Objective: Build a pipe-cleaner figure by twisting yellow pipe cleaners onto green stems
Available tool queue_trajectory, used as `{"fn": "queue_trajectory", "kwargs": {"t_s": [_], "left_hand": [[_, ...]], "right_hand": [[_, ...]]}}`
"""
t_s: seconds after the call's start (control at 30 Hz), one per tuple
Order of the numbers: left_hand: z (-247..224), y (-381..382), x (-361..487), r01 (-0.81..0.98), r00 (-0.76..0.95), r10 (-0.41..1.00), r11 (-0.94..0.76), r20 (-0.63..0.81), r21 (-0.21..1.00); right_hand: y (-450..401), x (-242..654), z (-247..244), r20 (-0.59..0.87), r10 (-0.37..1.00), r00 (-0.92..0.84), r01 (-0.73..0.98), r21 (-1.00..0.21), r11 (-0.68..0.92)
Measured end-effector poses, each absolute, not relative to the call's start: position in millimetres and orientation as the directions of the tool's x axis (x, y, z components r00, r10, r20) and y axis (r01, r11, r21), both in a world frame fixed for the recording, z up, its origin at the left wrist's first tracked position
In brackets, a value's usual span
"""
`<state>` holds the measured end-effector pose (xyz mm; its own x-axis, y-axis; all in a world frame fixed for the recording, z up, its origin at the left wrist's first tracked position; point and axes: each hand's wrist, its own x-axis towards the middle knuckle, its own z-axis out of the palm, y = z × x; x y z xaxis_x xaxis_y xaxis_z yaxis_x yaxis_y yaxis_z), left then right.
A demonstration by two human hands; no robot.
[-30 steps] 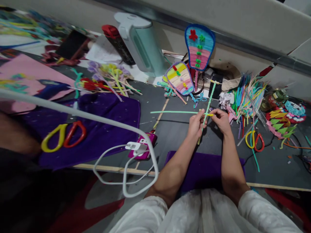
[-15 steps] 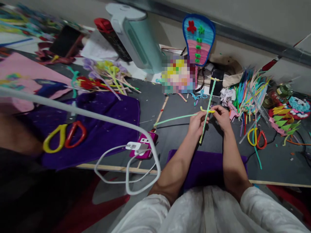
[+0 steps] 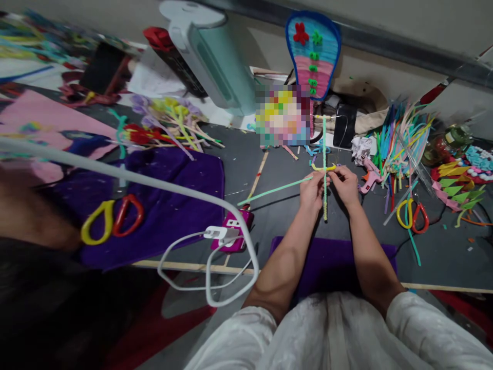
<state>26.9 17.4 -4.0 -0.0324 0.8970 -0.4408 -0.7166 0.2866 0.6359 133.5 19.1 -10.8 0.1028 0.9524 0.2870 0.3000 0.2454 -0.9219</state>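
Note:
My left hand (image 3: 311, 191) is closed on a mint-green pipe cleaner (image 3: 324, 144) that runs up and down in the view. Across it lies a short yellow pipe cleaner (image 3: 318, 168), its left end curling upward. My right hand (image 3: 345, 187) pinches near the yellow piece's right end. A second mint-green pipe cleaner (image 3: 275, 190) stretches left from my left hand toward a magenta power socket (image 3: 231, 234). Thin wire and a pale yellow wrap show at the upright piece's top. Where the strands cross, my fingertips partly hide them.
A white cable (image 3: 173, 180) loops across the left foreground. Scissors (image 3: 412, 216) and a pink glue gun (image 3: 370, 176) lie right, near bundled pipe cleaners (image 3: 404, 133). More scissors (image 3: 111, 221) rest on purple cloth (image 3: 185, 180) beside another person's arm (image 3: 31, 205). A tall pale-green jug (image 3: 223, 67) stands behind.
The long mint-green pipe cleaner has swung from a slant to nearly straight up and down in the view. Both hands keep their hold, and the camera view has shifted slightly.

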Motion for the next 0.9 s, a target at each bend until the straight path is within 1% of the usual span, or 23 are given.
{"fn": "queue_trajectory", "kwargs": {"t_s": [0.13,0.23,0.37,0.47,0.6,0.7,0.77,0.83,0.9], "left_hand": [[-12.1,20.1,30.0,-0.753,-0.095,0.916,0.189,-0.389,0.630],[-15.2,21.1,32.4,-0.760,-0.146,0.922,0.127,-0.358,0.638],[-18.1,21.7,33.7,-0.739,-0.201,0.925,0.072,-0.321,0.670],[-21.0,22.1,34.1,-0.704,-0.255,0.923,0.026,-0.287,0.710],[-22.9,21.7,34.6,-0.601,-0.349,0.911,-0.038,-0.220,0.798],[-22.1,20.4,34.2,-0.435,-0.433,0.894,-0.098,-0.112,0.895],[-21.1,19.6,34.0,-0.321,-0.473,0.880,-0.129,-0.041,0.938],[-20.0,18.9,34.2,-0.276,-0.477,0.879,-0.133,-0.015,0.952],[-19.0,18.5,34.9,-0.286,-0.460,0.887,-0.114,-0.032,0.952]], "right_hand": [[15.8,129.4,-8.0,0.308,0.950,0.055,0.407,-0.876,0.261],[13.8,128.2,-6.1,0.340,0.940,0.017,0.507,-0.813,0.285],[11.5,126.2,-4.3,0.365,0.931,-0.019,0.629,-0.719,0.295],[10.2,124.7,-3.3,0.384,0.922,-0.045,0.685,-0.660,0.308],[8.9,123.8,-1.1,0.405,0.911,-0.073,0.734,-0.597,0.324],[8.1,122.8,0.3,0.416,0.904,-0.094,0.759,-0.558,0.336],[7.7,121.8,0.3,0.425,0.900,-0.098,0.776,-0.533,0.337],[7.3,121.0,-0.6,0.440,0.894,-0.087,0.799,-0.505,0.326],[7.3,121.2,-2.1,0.465,0.882,-0.070,0.820,-0.476,0.316]]}}
